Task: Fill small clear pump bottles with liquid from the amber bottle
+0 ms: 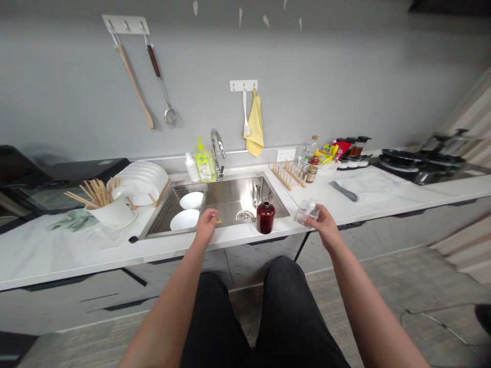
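Observation:
My right hand [324,224] is closed around a small clear, boxy plastic container [306,210] with a whitish top, held at the counter's front edge, right of the sink. Between my hands, a dark red-brown bottle [265,220] stands upright and uncapped on the front rim of the sink [230,231]. Over the sink's front edge, my left hand [207,224] has its fingers curled together; whatever they may hold is hidden. Two white bowls [184,220] sit in the wire basket at the sink's left side, near my left hand.
Behind the sink stand a faucet [215,148], a yellow-green detergent bottle [205,164] and a white bottle [192,167]. White plates [143,184] and a chopstick pot [115,214] are at left. To the right are a wooden rack [287,176], a jar [311,174] and a condiment basket [326,167].

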Available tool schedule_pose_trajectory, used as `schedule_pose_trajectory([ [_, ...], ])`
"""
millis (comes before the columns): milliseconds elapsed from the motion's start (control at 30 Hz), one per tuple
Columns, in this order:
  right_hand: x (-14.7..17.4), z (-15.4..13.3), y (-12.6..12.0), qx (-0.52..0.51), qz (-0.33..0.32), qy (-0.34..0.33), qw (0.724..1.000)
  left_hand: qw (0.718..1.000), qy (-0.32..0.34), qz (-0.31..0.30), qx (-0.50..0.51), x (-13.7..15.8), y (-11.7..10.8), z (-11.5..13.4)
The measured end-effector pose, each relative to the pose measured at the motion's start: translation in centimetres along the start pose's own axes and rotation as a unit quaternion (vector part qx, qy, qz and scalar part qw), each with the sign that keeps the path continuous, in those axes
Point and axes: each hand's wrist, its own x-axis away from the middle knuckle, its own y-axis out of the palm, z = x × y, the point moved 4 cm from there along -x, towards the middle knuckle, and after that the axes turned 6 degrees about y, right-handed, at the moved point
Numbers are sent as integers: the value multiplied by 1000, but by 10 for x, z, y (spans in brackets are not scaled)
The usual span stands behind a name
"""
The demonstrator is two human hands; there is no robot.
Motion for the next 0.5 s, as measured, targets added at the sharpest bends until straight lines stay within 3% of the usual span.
schedule_pose_trajectory([
  [100,49,-16,2,-5,-78,2,997,999,9,23,48,31,3,27],
  [200,90,-23,19,-8,-145,11,989,996,32,-13,84,77,13,70],
  [367,138,-29,74,-35,-238,-1,971,947,174,-209,170,143,35,160],
  [500,163,-39,113,-27,-290,-19,957,928,177,-273,184,161,36,185],
])
